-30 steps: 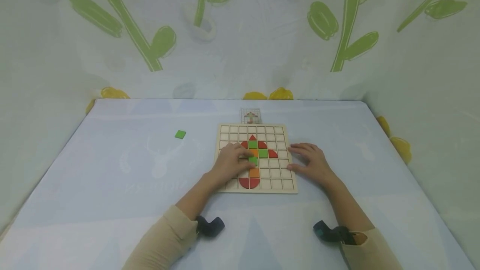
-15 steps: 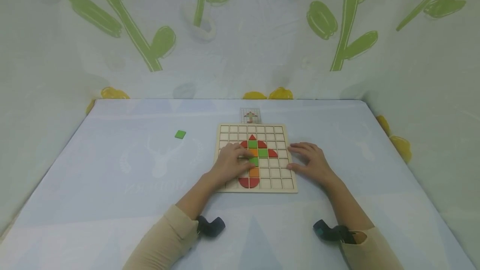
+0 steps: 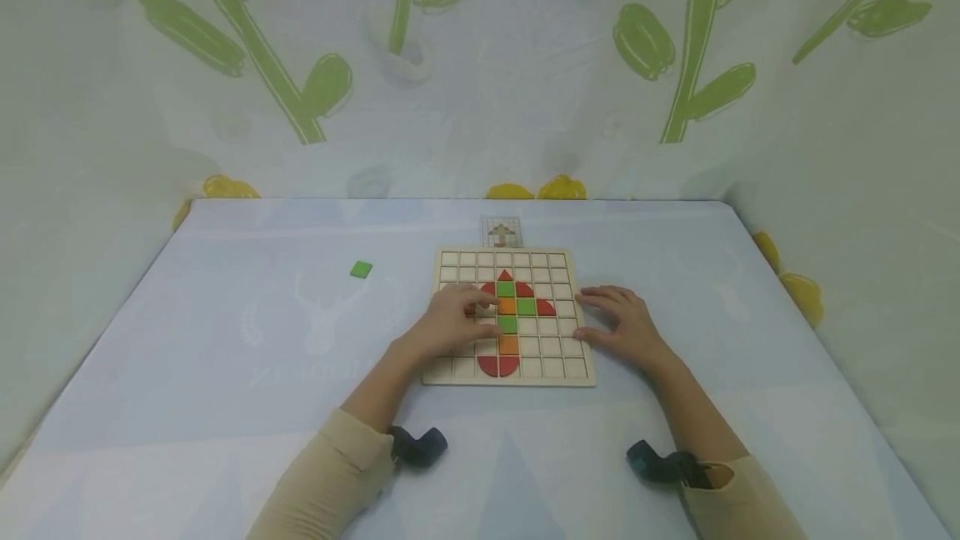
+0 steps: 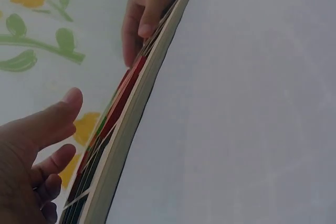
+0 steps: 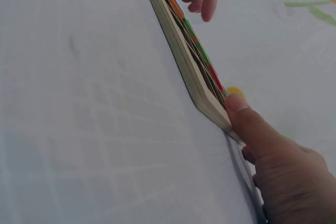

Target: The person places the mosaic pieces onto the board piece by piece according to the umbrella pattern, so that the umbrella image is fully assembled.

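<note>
A wooden grid board [image 3: 553, 347] lies on the table with red, green and orange pieces set in its cells. Over its left part is my left hand [image 3: 450, 322], thumb and fingers apart with nothing between them; it hides some left cells. An orange square [image 3: 507, 306] and a green square [image 3: 507, 324] show just beyond its fingertips. My right hand [image 3: 624, 325] rests at the board's right edge, fingers and thumb spread along it. In the right wrist view the thumb [image 5: 239, 104] touches the board's rim [image 5: 197, 95].
Behind the board lies a small pattern card [image 3: 501, 232] with a gridded picture. One loose green square tile [image 3: 361, 270] sits on the table [image 3: 247, 373] to the left. A white wall with painted leaves [image 3: 645, 40] rises behind the table.
My left hand has drawn back a little to the left, uncovering the orange and green squares in the middle column. The right hand stays in place.
</note>
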A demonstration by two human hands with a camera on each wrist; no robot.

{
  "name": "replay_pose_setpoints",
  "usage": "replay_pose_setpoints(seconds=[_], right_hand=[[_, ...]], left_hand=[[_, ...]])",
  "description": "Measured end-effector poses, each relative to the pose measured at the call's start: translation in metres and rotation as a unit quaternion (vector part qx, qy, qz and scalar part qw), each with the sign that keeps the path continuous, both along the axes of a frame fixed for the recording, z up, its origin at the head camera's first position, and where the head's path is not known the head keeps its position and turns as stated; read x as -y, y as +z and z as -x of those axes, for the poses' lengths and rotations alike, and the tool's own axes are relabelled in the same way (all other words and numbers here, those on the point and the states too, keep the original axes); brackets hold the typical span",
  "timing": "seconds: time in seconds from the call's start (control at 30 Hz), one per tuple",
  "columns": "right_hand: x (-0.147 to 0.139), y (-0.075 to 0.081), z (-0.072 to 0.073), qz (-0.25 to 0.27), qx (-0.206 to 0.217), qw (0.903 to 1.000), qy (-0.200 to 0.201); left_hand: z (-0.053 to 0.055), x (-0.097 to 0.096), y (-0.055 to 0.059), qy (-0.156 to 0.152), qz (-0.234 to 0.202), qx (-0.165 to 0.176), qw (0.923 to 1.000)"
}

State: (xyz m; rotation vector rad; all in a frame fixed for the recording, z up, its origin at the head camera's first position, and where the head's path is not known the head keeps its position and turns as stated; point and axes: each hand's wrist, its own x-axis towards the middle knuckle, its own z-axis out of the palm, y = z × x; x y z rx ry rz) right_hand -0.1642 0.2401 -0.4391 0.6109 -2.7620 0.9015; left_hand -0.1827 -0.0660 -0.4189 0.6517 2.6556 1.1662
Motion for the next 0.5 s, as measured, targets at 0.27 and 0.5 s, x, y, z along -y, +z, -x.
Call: replay_pose_setpoints(seconds=[0.27, 0.5], right_hand=[[-0.001, -0.001, 0.000, 0.006, -0.008, 0.9999, 0.004], [0.000, 0.000, -0.001, 0.009, -0.014, 0.9998, 0.008]], left_hand=[[0.003, 0.017, 0.010, 0.016, 0.013, 0.050, 0.9985], [0.010, 0.034, 0.014, 0.049, 0.008, 0.042, 0.9979]])
